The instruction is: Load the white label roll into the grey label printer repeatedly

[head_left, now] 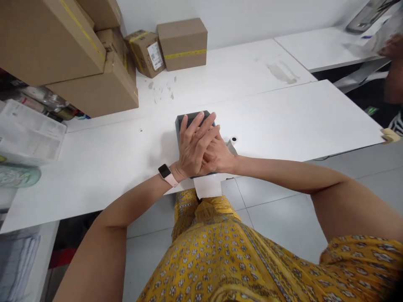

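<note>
Fingers slightly fanned, pointing away from the body, on the left hand; laid across the back of the right hand. Right fingers largely covered, so cannot tell whether spread or together. Directly beneath both hands, near the front edge of the white table: a dark grey box, left wall and far edge showing. Below it, a white sheet overhanging the edge. Just beside the right wrist, a small white roll with a dark core.

Tabletop smooth and pale, crossed by a long seam, with grey worn patches toward the back. Behind, a plain white wall; underfoot, large pale floor tiles. At left, stacked cardboard boxes and a clear plastic bin. At far right, a second table and a co-worker's hand, blurred.

Against the wall, a carton banded in yellow tape, markings too fine to read. Touching it, a smaller tilted carton with a white printed label, also too small to read.
</note>
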A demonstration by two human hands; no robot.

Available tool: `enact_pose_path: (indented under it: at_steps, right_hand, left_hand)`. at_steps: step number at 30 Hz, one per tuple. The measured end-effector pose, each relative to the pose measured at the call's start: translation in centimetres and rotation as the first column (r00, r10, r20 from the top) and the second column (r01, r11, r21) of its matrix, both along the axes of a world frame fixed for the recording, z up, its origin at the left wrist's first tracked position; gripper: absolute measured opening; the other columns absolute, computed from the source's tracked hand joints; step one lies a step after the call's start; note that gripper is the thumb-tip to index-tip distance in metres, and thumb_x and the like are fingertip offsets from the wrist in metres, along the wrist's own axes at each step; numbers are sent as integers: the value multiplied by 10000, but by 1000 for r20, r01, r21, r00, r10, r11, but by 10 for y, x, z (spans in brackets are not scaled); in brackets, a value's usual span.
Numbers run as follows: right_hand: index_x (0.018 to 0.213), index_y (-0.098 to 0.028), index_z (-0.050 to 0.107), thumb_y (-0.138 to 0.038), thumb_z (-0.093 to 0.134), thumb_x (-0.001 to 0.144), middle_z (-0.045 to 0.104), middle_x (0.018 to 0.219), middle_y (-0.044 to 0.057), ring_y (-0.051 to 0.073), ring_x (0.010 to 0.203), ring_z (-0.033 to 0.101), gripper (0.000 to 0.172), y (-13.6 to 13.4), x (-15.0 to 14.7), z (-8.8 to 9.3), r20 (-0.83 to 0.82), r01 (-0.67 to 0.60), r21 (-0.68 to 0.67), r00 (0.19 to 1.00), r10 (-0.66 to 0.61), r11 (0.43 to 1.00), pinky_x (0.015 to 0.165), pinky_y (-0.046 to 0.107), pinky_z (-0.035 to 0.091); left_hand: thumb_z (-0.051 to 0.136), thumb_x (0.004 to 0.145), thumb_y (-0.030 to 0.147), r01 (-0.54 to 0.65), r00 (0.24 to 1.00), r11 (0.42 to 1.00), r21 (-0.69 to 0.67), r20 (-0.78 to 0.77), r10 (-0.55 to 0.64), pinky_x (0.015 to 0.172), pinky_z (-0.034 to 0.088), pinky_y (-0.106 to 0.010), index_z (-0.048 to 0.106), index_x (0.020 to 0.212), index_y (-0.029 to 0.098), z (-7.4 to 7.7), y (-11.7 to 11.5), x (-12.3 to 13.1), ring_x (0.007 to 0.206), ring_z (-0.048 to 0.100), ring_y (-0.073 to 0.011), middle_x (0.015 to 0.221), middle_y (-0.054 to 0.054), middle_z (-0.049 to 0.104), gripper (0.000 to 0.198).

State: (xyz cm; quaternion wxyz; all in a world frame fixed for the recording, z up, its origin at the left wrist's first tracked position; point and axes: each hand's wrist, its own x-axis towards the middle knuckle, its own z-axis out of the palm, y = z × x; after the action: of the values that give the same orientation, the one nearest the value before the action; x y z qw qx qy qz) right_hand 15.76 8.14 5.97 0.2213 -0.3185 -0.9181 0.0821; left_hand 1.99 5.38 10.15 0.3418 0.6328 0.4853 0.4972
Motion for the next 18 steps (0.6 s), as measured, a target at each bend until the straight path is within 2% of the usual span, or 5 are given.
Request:
enact_pose_path:
  at_steps: [3, 6, 11, 15, 18]
  right_hand:
    - [1391, -362, 577, -489, 397, 1053, 631, 1461, 17, 321, 1513, 406, 403, 3, 0, -1, -85, 41, 4, 996, -41, 999, 1306, 629, 247]
    - [1376, -319, 589, -458, 375, 1072, 590, 1515, 50, 301, 1518, 411, 397, 2, 3, -5, -232, 103, 55, 969, -88, 993, 1285, 592, 306]
    - [1443, -264, 550, -452, 322, 1096, 567, 1549, 112, 274, 1522, 423, 456, -24, 13, -23, -456, 273, -56, 849, -268, 960, 1266, 564, 362]
    - [1462, -246, 553, -482, 252, 1099, 527, 1599, 122, 268, 1570, 377, 527, -49, 16, -49, -516, 304, -158, 786, -341, 939, 1289, 574, 328]
    - [1439, -264, 586, -494, 237, 1100, 489, 1637, 93, 251, 1601, 330, 538, -55, 18, -60, -511, 284, -176, 792, -334, 943, 1300, 568, 318]
  left_hand:
    - [710, 873, 406, -36, 997, 996, -80, 72, 41, 1346, 135, -588, 708, 1112, 293, 1, 4, 1, 1637, 232, -310, 1454, -24, 668, 264]
    - [737, 860, 421, -97, 995, 994, 52, 0, 97, 1347, 126, -572, 674, 1213, 254, -3, 4, -2, 1641, 205, -327, 1536, -60, 595, 395]
    - [535, 984, 516, -435, 897, 834, 340, 82, 435, 1311, 269, -492, 491, 1426, 232, -51, -54, -4, 1541, 396, -274, 1576, -121, 500, 527]
    - [589, 947, 589, -549, 820, 836, -8, 190, 540, 1006, 548, -405, 563, 1190, 255, -110, -127, 4, 1180, 648, -249, 1284, -118, 632, 414]
    - [629, 918, 614, -333, 870, 856, -395, 221, 440, 720, 546, -312, 610, 1058, 242, -129, -148, 9, 798, 656, -177, 972, -47, 683, 397]
